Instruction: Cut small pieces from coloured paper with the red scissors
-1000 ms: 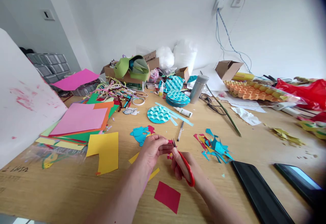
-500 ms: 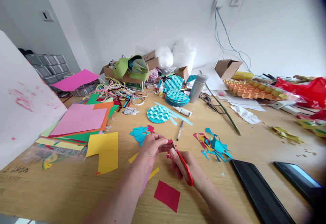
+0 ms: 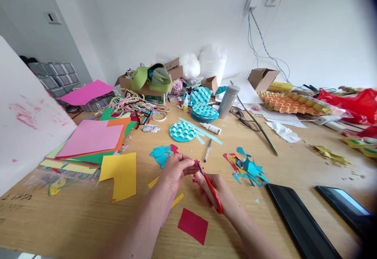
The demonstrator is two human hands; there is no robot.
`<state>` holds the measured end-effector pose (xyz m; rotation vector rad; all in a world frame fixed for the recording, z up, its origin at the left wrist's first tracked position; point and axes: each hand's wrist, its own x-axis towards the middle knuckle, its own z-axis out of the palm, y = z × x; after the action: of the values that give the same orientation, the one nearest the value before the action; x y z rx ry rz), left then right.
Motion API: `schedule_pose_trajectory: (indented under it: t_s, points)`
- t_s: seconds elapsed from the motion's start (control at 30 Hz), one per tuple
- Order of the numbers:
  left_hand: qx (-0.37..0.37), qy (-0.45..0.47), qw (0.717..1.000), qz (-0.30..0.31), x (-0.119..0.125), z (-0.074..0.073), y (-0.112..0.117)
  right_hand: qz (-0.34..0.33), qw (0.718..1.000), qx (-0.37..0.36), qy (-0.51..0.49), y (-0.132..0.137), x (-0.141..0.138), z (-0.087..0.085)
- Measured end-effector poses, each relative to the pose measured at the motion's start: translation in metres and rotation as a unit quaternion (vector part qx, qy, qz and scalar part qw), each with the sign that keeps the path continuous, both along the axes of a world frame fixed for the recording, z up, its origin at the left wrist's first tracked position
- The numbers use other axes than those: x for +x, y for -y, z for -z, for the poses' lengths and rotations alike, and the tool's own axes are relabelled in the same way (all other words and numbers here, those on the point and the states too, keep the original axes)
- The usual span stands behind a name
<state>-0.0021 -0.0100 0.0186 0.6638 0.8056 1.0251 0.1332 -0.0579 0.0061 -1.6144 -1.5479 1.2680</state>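
My right hand (image 3: pixel 212 188) is closed around a pair of red-handled scissors (image 3: pixel 214 193), whose blades point up and away from me. Their tips meet a small piece of red paper (image 3: pixel 195 164) pinched in the fingers of my left hand (image 3: pixel 179 169). Most of that piece is hidden by the fingers. Tiny red scraps lie on the table just beyond the scissors. Blue paper fish shapes (image 3: pixel 160 155) rest past my left hand. Nearer to me are a dark red paper rectangle (image 3: pixel 193 226) and a narrow yellow strip (image 3: pixel 177 199).
Coloured paper sheets (image 3: pixel 88 138) and a notched yellow sheet (image 3: pixel 125 176) lie at left. Paper offcuts (image 3: pixel 250 168) and a black phone (image 3: pixel 299 219) are at right. Behind stand blue wavy discs (image 3: pixel 182 132), a pen (image 3: pixel 207 150) and a grey bottle (image 3: pixel 229 101).
The view has shifted very slightly. Both hands hold nearly the same pose, with the scissor tips still at the red paper.
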Motion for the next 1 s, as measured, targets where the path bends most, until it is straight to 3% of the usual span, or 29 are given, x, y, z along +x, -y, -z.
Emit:
schedule_pose_trajectory:
  t_s: [1.0]
  points:
    - [0.001, 0.013, 1.0, 0.001, -0.0007, 0.007, -0.0015, 0.012, 1.0, -0.006, 0.015, 0.0004, 0.0, -0.0004]
